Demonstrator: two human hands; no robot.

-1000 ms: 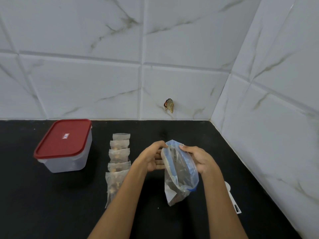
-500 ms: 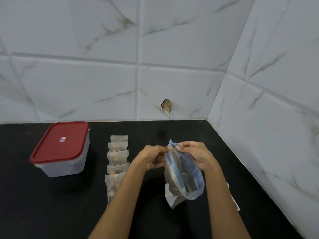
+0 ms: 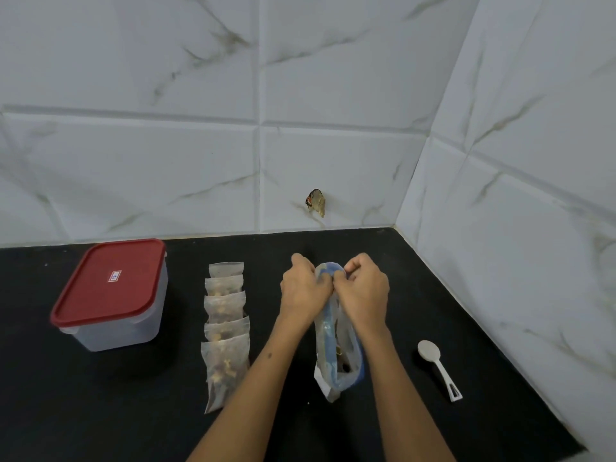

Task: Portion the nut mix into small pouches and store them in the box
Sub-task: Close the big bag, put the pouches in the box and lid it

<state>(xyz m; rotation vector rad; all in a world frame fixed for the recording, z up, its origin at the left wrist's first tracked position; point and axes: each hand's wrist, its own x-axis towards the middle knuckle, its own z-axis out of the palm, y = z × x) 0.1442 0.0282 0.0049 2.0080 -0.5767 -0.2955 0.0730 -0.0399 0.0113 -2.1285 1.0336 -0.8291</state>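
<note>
1. Left hand and right hand each have a tight grip pinching the top of the zip bag, which stands on the black surface.
2. Five filled pouches lie in a row just left.
3. The red-lidded box stands closed, far left; a white spoon lies to the right.

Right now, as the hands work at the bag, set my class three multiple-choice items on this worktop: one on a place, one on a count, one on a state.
1. Where does the white spoon lie?
A. right of the zip bag
B. on the box lid
C. among the pouches

2. How many small pouches lie in the row?
A. two
B. five
C. nine

3. How is the storage box?
A. open, lid beside it
B. tipped over
C. closed under its red lid

Key: 1 A, the spoon rests on the black counter beyond the right hand. 2 B, five overlapping pouches show. 3 C, the lid sits flat on the box, while the left hand and the right pinch the bag's top.
</note>
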